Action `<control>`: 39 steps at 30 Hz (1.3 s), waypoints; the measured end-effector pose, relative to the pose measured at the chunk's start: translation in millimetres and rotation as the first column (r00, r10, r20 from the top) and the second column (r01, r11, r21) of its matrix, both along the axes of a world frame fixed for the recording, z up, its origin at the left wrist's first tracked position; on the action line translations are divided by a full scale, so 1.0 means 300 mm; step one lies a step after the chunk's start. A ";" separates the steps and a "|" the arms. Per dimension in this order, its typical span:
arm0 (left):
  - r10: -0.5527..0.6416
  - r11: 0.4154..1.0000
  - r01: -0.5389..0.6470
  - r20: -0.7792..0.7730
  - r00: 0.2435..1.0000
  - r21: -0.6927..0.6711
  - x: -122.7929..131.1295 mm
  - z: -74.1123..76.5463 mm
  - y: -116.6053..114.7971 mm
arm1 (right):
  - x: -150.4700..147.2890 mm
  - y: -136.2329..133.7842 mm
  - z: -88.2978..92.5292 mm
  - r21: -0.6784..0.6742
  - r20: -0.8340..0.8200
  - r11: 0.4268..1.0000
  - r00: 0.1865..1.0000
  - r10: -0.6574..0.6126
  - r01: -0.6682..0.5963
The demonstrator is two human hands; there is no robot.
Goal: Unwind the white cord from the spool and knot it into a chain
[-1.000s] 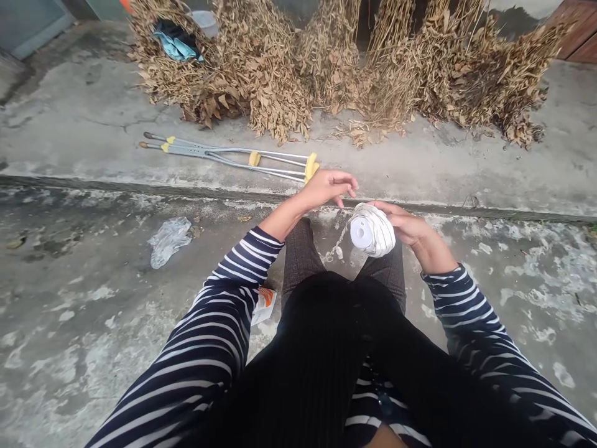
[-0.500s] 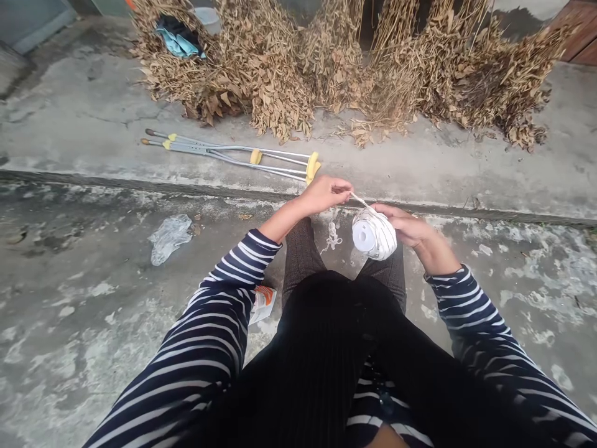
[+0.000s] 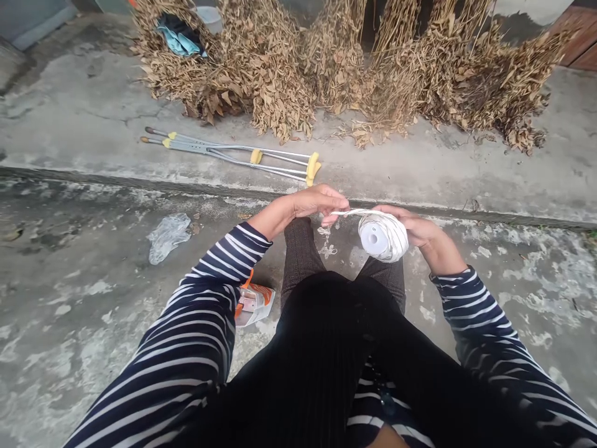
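Note:
My right hand (image 3: 410,227) grips a spool of white cord (image 3: 390,241) from its far and right side. The spool's round white end (image 3: 372,238), with a hole in its middle, faces me. A length of cord (image 3: 354,212) runs from the top of the winding leftward to my left hand (image 3: 319,201), whose fingers are pinched on it. Below and behind my left hand, some loose cord (image 3: 329,249) hangs or lies near the ground between my legs; which of the two I cannot tell.
On the raised concrete step lie metal crutches (image 3: 233,154) with yellow pads. Dried plants (image 3: 289,74) are heaped along the back. A crumpled clear plastic bag (image 3: 168,238) lies on the ground at left. An orange and white bag (image 3: 255,305) stands beside my left leg.
My left hand has moved slightly left and down, and the cord now runs nearly level. The spool in my right hand has shifted a little to the right.

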State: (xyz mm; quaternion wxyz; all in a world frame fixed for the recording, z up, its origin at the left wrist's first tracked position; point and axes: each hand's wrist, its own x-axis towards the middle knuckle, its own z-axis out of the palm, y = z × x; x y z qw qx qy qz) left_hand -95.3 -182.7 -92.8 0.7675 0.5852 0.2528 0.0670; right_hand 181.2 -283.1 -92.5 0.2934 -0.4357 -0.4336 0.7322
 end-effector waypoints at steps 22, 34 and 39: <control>0.122 0.948 -0.102 -0.048 0.991 0.302 0.041 -0.051 -0.038 | -0.020 0.012 0.031 0.079 0.034 0.997 0.999 0.000 -0.002; 0.314 0.904 -0.321 0.070 0.947 0.283 0.093 -0.156 0.012 | -0.101 0.015 0.103 0.256 -0.139 0.927 0.959 -0.246 0.275; 0.297 0.927 -0.300 0.048 0.954 0.224 0.102 -0.248 -0.042 | -0.114 0.060 0.113 0.154 -0.135 0.908 0.919 -0.371 0.389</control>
